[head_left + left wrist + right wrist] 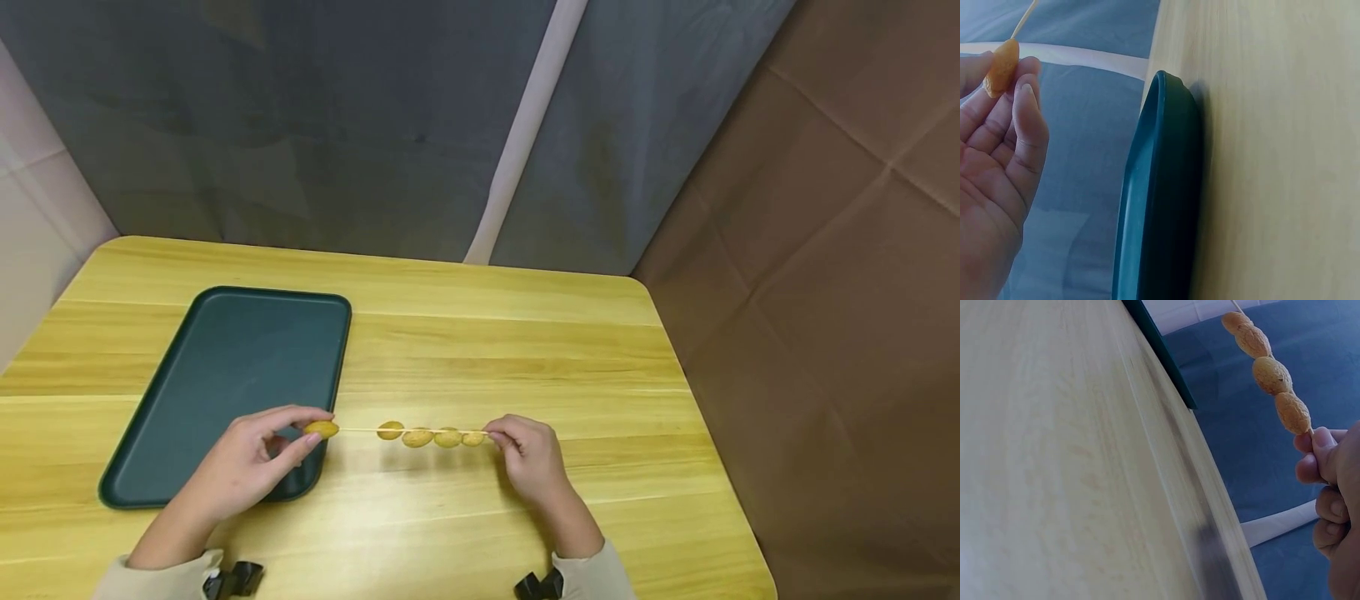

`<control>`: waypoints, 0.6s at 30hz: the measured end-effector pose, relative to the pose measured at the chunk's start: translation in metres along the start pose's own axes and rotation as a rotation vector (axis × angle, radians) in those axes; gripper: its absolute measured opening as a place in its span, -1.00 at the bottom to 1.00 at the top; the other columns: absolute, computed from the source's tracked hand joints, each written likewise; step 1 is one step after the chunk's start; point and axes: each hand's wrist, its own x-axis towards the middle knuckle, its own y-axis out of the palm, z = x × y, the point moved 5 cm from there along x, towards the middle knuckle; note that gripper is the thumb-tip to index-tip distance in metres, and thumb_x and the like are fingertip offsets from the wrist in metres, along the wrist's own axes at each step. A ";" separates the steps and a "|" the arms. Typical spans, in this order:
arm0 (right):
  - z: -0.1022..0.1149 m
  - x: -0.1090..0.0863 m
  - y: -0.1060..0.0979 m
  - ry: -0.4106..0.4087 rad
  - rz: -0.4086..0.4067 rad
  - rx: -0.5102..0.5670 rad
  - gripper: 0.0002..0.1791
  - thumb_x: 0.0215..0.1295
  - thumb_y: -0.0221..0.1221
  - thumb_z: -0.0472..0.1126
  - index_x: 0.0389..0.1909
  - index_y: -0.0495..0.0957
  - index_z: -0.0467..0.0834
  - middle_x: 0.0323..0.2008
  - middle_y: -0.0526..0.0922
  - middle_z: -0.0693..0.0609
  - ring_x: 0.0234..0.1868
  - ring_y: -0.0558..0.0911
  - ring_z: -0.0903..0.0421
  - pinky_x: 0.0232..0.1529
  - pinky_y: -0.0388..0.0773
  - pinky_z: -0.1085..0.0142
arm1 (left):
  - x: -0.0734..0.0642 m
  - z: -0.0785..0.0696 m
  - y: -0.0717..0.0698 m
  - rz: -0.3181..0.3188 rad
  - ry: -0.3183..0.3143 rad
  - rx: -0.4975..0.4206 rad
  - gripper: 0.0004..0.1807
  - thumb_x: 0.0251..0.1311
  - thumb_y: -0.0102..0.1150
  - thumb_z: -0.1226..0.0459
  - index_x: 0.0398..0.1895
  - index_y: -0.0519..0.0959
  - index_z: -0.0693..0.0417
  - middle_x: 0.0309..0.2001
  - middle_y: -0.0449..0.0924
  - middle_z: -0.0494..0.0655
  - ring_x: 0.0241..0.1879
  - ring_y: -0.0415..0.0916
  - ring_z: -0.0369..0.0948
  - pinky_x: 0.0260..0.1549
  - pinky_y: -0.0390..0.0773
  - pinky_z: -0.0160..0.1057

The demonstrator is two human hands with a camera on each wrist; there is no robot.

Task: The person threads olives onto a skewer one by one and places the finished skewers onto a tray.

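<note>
A thin wooden skewer (356, 429) runs level above the table, carrying several oval golden-brown balls (1272, 375) with wrinkled skins, bunched toward its right end. My right hand (534, 458) pinches the skewer at that end, just beyond the last ball. At the far left end, my left hand (251, 458) pinches one more such ball (1002, 67) between thumb and fingers. The skewer's left end meets this ball; whether the tip has gone into it I cannot tell. Bare skewer shows between it and the others.
A dark green rectangular tray (247, 358) lies on the left of the wooden table (510, 358), partly under my left hand. Grey cloth (337, 125) hangs behind the table, and brown cloth (825, 292) hangs along the right side.
</note>
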 end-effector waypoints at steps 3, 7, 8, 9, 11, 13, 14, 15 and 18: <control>0.000 0.000 0.000 -0.011 -0.001 -0.013 -0.87 0.21 0.34 -0.46 -0.39 0.71 -0.18 -0.57 0.66 -0.01 -0.58 0.48 0.29 -0.51 0.50 0.49 | 0.000 0.000 0.000 -0.004 0.009 -0.005 -0.73 0.39 0.25 0.35 0.11 0.65 0.03 -0.10 0.70 -0.04 -0.63 0.55 -0.28 -0.77 0.38 -0.33; 0.000 -0.001 0.001 -0.019 0.001 -0.028 -0.87 0.21 0.34 -0.47 -0.39 0.71 -0.17 -0.54 0.69 0.00 -0.58 0.51 0.28 -0.51 0.52 0.47 | -0.001 -0.001 0.001 -0.010 0.027 -0.004 -0.73 0.36 0.28 0.37 0.09 0.66 0.05 -0.09 0.70 -0.03 -0.61 0.57 -0.28 -0.73 0.43 -0.33; 0.000 -0.001 0.001 -0.019 0.004 -0.030 -0.87 0.21 0.34 -0.47 -0.39 0.71 -0.17 -0.53 0.70 0.00 -0.57 0.52 0.28 -0.50 0.52 0.47 | -0.001 -0.001 0.001 -0.013 0.029 -0.004 -0.73 0.35 0.29 0.38 0.08 0.67 0.06 -0.07 0.70 -0.02 -0.59 0.58 -0.28 -0.70 0.47 -0.33; 0.001 0.000 0.001 -0.020 0.005 -0.033 -0.87 0.21 0.34 -0.47 -0.39 0.71 -0.17 -0.52 0.71 0.00 -0.57 0.53 0.27 -0.50 0.53 0.47 | -0.001 -0.001 0.002 -0.016 0.035 -0.004 -0.73 0.34 0.29 0.38 0.08 0.67 0.06 -0.05 0.70 -0.01 -0.57 0.60 -0.28 -0.67 0.50 -0.33; 0.001 0.000 0.001 -0.018 0.009 -0.036 -0.87 0.21 0.34 -0.46 -0.39 0.71 -0.17 -0.50 0.71 0.00 -0.56 0.54 0.27 -0.49 0.54 0.47 | -0.001 -0.001 0.002 -0.022 0.049 -0.001 -0.72 0.32 0.31 0.39 0.07 0.68 0.07 -0.04 0.69 0.00 -0.55 0.60 -0.28 -0.63 0.54 -0.34; 0.002 0.000 0.000 -0.012 0.011 -0.035 -0.88 0.21 0.34 -0.46 -0.39 0.72 -0.18 -0.52 0.71 0.00 -0.56 0.53 0.27 -0.49 0.53 0.48 | -0.001 -0.001 0.002 -0.030 0.067 -0.007 -0.71 0.29 0.33 0.41 0.06 0.69 0.07 -0.03 0.68 -0.01 -0.54 0.61 -0.28 -0.59 0.57 -0.34; 0.002 0.000 0.000 -0.011 0.010 -0.034 -0.88 0.21 0.34 -0.45 -0.39 0.72 -0.18 -0.52 0.70 0.00 -0.57 0.52 0.28 -0.50 0.52 0.48 | -0.001 -0.001 0.001 -0.035 0.082 -0.011 -0.70 0.26 0.34 0.43 0.05 0.70 0.06 -0.03 0.68 -0.02 -0.53 0.61 -0.28 -0.57 0.58 -0.35; 0.002 0.000 0.000 -0.010 0.010 -0.033 -0.89 0.21 0.35 -0.45 -0.39 0.72 -0.18 -0.52 0.70 0.00 -0.56 0.52 0.28 -0.50 0.52 0.49 | -0.001 -0.001 0.001 -0.041 0.103 -0.011 -0.68 0.23 0.36 0.44 0.05 0.70 0.05 -0.04 0.68 -0.04 -0.52 0.60 -0.29 -0.57 0.58 -0.36; 0.002 0.000 -0.001 -0.009 0.011 -0.025 -0.89 0.21 0.34 -0.46 -0.39 0.71 -0.18 -0.52 0.70 -0.01 -0.56 0.53 0.27 -0.49 0.53 0.48 | -0.001 -0.001 0.000 -0.056 0.160 -0.022 -0.61 0.13 0.40 0.49 0.02 0.72 0.02 -0.07 0.69 -0.13 -0.51 0.57 -0.30 -0.53 0.58 -0.39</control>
